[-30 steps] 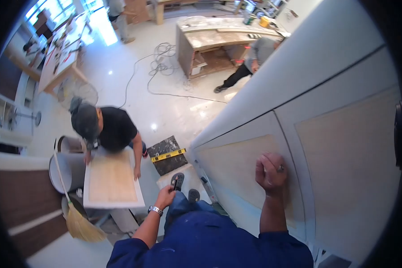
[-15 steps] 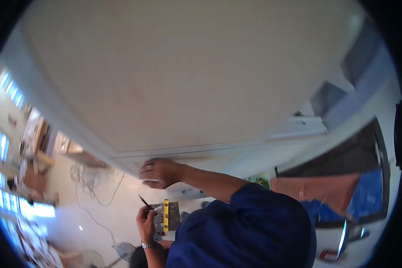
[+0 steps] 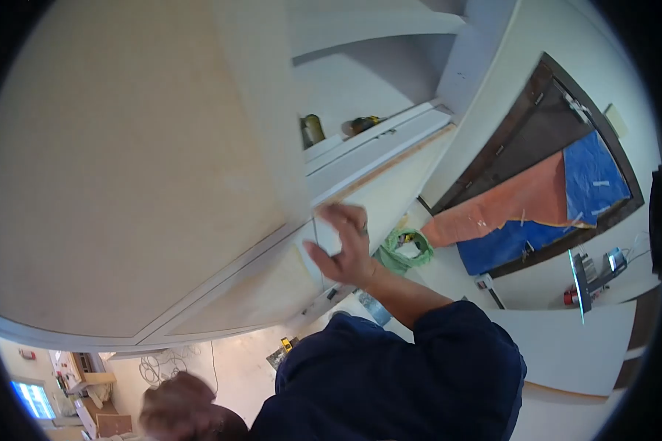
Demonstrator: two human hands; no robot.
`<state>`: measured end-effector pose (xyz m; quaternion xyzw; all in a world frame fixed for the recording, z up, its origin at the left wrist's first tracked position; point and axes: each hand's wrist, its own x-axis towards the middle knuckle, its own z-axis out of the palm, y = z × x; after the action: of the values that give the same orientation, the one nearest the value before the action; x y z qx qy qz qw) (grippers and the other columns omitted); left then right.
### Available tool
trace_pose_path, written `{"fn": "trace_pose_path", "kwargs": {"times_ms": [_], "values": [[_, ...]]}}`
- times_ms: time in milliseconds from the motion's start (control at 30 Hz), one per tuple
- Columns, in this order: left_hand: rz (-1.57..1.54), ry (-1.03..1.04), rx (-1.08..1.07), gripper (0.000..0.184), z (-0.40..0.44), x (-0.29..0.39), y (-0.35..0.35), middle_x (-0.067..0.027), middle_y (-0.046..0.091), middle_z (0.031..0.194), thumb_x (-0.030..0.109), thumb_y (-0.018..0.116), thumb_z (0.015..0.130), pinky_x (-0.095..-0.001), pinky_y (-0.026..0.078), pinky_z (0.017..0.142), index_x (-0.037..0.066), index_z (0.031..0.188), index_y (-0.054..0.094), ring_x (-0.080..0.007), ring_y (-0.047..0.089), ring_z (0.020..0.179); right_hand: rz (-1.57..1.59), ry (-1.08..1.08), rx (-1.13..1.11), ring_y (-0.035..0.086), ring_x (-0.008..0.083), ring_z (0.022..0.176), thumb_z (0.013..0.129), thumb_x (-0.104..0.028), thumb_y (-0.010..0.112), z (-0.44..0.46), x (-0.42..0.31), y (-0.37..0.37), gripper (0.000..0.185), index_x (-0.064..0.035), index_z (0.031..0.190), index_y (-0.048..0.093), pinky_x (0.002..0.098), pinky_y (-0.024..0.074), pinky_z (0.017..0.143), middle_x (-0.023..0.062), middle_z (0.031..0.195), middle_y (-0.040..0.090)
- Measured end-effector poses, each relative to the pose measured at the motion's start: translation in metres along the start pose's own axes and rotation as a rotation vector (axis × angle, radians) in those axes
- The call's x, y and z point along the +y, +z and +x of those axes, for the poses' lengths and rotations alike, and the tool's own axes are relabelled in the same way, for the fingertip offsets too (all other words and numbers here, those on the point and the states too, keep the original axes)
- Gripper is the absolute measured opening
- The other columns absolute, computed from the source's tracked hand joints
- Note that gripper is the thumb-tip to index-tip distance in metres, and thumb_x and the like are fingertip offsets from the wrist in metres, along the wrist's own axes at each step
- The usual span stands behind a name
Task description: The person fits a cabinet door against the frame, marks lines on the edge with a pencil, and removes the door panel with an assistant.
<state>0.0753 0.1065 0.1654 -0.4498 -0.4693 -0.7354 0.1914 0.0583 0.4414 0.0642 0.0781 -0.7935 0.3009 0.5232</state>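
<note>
Now that more of the shelf (image 3: 375, 22) has been revealed, the right hand (image 3: 351, 253) is seen with its grip wide, the door (image 3: 132, 169) just beside it, apparently not clasped; whether anything is held by the blurred left hand (image 3: 176, 406) cannot be told.

You wear a dark navy shirt (image 3: 390, 378) in plain, softly creased cloth; its short, loose sleeve (image 3: 460, 327) leaves your right forearm (image 3: 402, 294) bare, and your right hand (image 3: 349, 253) bears a small ring (image 3: 364, 231).
</note>
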Motion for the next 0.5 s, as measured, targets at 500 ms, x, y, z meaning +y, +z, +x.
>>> {"fn": "trace_pose_path", "kwargs": {"times_ms": [500], "values": [[-0.595, 0.070, -0.288, 0.005, 0.137, -0.028, 0.164, 0.0074, 0.065, 0.082, 0.017, 0.069, 0.090, -0.0206, 0.048, 0.057, 0.017, 0.086, 0.069, -0.0045, 0.062, 0.069, 0.150, 0.060, 0.036, 0.049, 0.0377, 0.114, 0.084, -0.029, 0.079, 0.011, 0.033, 0.057, 0.083, 0.0065, 0.145, 0.035, 0.0457, 0.0392, 0.101, 0.0226, 0.129, 0.053]]}}
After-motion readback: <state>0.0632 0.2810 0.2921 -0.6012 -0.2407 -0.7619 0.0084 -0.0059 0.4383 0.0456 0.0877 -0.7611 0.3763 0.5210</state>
